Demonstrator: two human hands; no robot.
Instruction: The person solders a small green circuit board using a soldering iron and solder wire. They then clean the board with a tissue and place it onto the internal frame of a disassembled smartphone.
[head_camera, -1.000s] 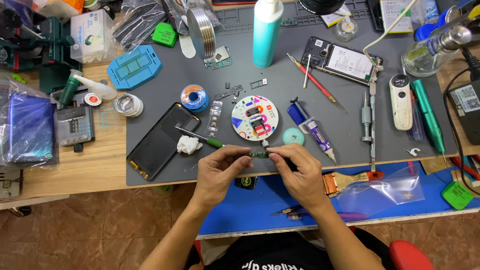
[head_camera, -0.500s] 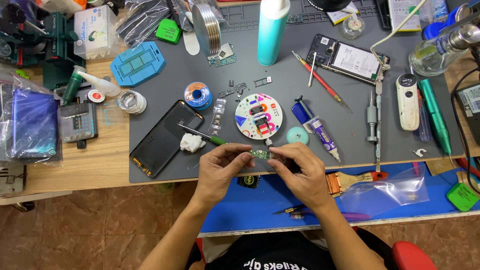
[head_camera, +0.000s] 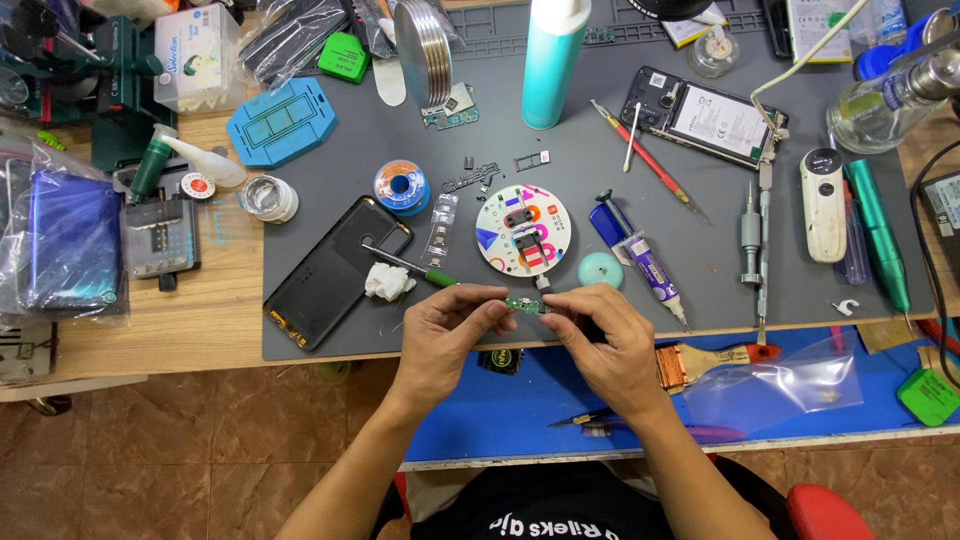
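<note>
Both hands meet over the front edge of the grey work mat (head_camera: 560, 150). My left hand (head_camera: 447, 335) and my right hand (head_camera: 610, 340) pinch the two ends of a small green circuit board (head_camera: 527, 305) between thumb and fingertips. Just beyond the board lies a green-handled tool (head_camera: 415, 268) next to a white wad of tissue (head_camera: 388, 282) and a black phone back cover (head_camera: 335, 270). A round white parts dish (head_camera: 523, 229) with small black parts sits behind my hands. A round mint-coloured cap (head_camera: 600, 268) lies beside it.
An opened phone (head_camera: 700, 118), a tall teal bottle (head_camera: 553, 60), a blue glue syringe (head_camera: 640, 258), screwdrivers (head_camera: 752, 245), a solder spool (head_camera: 401, 186), a blue plastic jig (head_camera: 277, 121) and a brush (head_camera: 715, 358) crowd the bench. A blue mat (head_camera: 530, 400) lies under my wrists.
My hands have stayed at the mat's front edge, fingers shifting slightly on the small green board. The view has drifted a little.
</note>
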